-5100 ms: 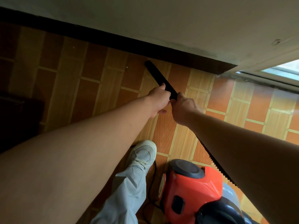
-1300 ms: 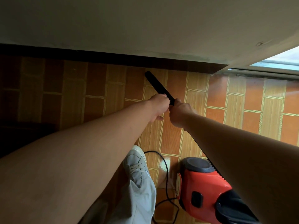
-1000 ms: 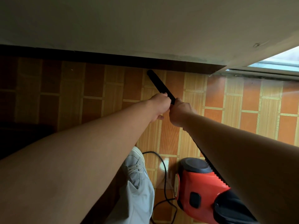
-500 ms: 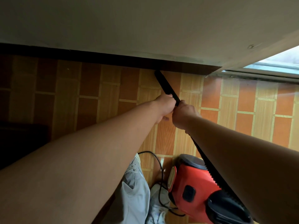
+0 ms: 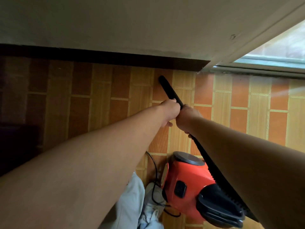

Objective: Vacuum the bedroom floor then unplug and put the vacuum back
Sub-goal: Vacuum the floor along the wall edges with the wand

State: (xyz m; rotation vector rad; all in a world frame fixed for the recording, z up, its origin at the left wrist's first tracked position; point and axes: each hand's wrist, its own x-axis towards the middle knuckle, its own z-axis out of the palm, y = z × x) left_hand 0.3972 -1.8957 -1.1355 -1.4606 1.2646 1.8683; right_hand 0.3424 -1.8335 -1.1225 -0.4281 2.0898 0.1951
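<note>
A black vacuum nozzle (image 5: 168, 89) slants over the orange tiled floor (image 5: 239, 103), its tip a short way from the dark skirting board (image 5: 115, 59). My left hand (image 5: 170, 110) grips the nozzle higher up. Just behind it, my right hand (image 5: 187, 119) is closed on the same tube where the ribbed black hose (image 5: 212, 167) begins. The hose runs under my right forearm back to the red vacuum body (image 5: 186, 180), which sits on the floor by my feet.
A black power cord (image 5: 154, 171) loops on the floor beside the vacuum and across my shoe (image 5: 152, 210). A white wall rises above the skirting. A bright glass door threshold (image 5: 257, 63) lies at the upper right. A dark shape fills the left edge.
The nozzle tip has pulled back a little from the skirting board, which it nearly touched half a second ago. Both hands keep their grip; the vacuum body has stayed by my feet.
</note>
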